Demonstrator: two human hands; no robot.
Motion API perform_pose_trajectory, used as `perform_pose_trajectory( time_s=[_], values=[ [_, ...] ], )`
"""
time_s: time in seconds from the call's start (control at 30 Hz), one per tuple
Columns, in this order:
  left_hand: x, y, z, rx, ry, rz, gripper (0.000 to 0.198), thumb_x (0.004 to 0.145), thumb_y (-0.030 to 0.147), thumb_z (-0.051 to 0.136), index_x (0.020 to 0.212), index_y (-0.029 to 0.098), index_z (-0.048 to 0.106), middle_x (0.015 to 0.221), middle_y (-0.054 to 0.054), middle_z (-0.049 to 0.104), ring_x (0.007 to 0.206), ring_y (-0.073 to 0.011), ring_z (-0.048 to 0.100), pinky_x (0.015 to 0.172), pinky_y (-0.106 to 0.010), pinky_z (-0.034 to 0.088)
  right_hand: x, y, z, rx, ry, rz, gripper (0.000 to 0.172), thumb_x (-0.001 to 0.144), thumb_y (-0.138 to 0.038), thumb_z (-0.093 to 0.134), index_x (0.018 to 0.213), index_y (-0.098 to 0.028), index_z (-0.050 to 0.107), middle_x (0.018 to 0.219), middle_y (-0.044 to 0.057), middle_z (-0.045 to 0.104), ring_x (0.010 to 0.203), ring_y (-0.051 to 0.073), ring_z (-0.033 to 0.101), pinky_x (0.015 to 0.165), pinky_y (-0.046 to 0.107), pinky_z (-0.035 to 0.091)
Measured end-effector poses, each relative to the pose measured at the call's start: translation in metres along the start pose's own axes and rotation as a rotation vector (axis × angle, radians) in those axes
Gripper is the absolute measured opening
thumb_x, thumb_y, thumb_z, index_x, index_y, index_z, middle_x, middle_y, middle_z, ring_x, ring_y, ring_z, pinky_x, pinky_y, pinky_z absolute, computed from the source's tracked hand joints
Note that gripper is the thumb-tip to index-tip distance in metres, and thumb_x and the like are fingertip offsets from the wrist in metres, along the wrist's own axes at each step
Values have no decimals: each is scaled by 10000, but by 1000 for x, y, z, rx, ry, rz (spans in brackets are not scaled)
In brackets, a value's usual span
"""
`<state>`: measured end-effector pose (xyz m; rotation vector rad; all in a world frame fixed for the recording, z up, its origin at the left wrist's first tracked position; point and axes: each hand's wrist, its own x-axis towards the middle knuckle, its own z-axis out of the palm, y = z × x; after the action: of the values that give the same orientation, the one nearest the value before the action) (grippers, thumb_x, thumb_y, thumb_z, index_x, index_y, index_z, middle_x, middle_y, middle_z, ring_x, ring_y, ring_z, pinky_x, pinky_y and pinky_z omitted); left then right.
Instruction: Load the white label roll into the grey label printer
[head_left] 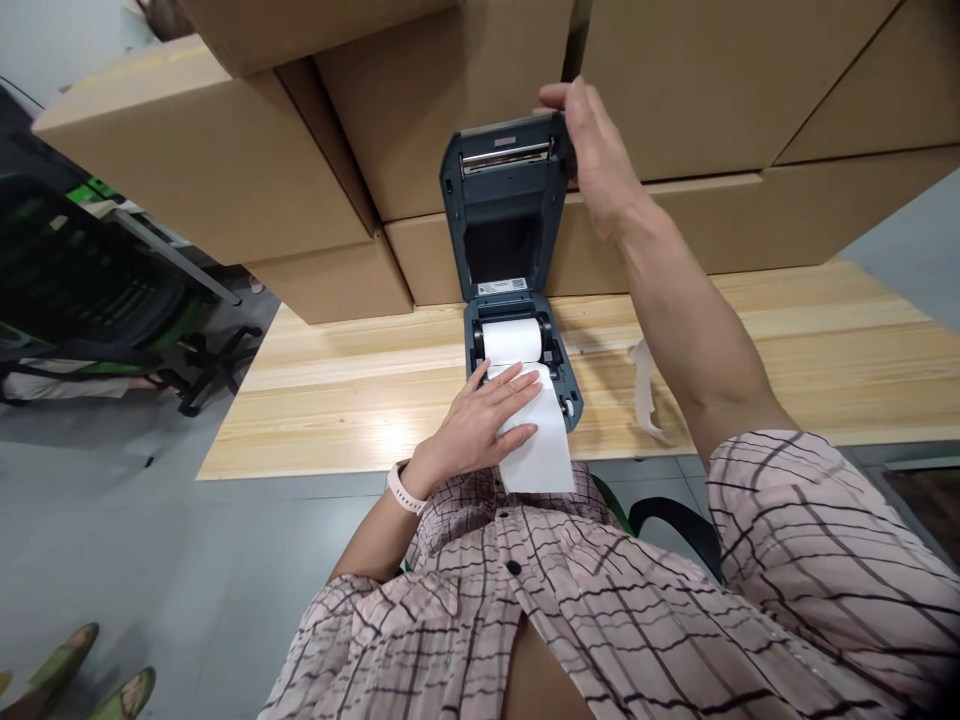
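Note:
A dark grey label printer [571, 385] stands on the wooden table with its lid [504, 205] raised. Inside its base sits a roll of white label paper [512, 341], and a white strip [541, 455] runs out over the front toward my lap. My left hand [491, 415] lies across this strip, fingers stretched out and pressing it flat near the printer's front. Up at the lid's top right corner, my right hand [596, 150] grips the edge, its fingertips partly hidden behind the lid.
Large cardboard boxes [210, 170] are stacked along the back of the wooden table [337, 400]. A torn scrap of white paper [643, 390] lies right of the printer. An office chair [97, 290] stands at left, and a person's feet in green slippers [124, 695] show at lower left.

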<state>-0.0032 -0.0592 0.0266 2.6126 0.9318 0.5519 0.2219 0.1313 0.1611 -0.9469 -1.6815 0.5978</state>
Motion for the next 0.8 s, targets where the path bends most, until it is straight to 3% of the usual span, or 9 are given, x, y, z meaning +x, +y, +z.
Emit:
perform_pose_trajectory(
  time_s=[0.13,0.23,0.4,0.53,0.63,0.73,0.8],
  values=[
    [-7,5,7,-4,123,53,409,1114,357,551,1490,228,648,1568,-118,673,1544,-280,570,1322,-602,426,0,-2,4,63,-1,-3,773,1143,-702,173,1453,-151,617,1409,39,732,1232,133,658,1152,285,494],
    [-12,14,14,20,242,108,316,1105,236,555,1382,201,704,1417,-118,772,1374,-258,704,1143,-513,623,-1,2,4,71,4,-9,813,1100,-732,193,1441,-137,630,1320,59,763,1193,150,696,1092,301,538],
    [-23,28,21,66,461,215,299,1046,132,633,1337,163,695,1258,-118,829,1207,-241,785,992,-441,707,-21,5,1,59,65,-160,865,929,-888,251,1235,-225,714,1231,26,782,1109,142,697,1048,301,562],
    [-36,38,26,26,522,223,375,1017,140,654,1384,211,679,1222,-82,843,1220,-234,796,1061,-479,689,-86,-8,4,113,119,-348,531,1099,-705,446,1029,-270,743,1175,26,804,1176,211,723,1108,435,571],
    [-46,45,30,-22,567,232,352,975,135,684,1320,199,716,1140,-73,854,1165,-234,813,1024,-455,702,-150,-13,8,64,43,-329,301,1121,-526,524,1127,-336,757,1269,14,805,1313,269,702,1187,557,527],
    [-51,45,30,-42,792,229,348,961,110,663,1288,202,741,1071,-48,839,1070,-204,811,922,-379,710,-201,-7,14,-20,-20,-291,278,1095,-421,577,1327,-369,722,1506,13,712,1517,301,568,1281,635,425],
    [-49,39,28,-60,999,115,382,979,132,651,1331,257,732,1191,-36,809,1187,-201,762,1018,-393,665,-223,0,19,-54,-28,-251,334,1093,-392,573,1406,-367,686,1641,16,607,1600,305,476,1305,647,393]
  ],
)
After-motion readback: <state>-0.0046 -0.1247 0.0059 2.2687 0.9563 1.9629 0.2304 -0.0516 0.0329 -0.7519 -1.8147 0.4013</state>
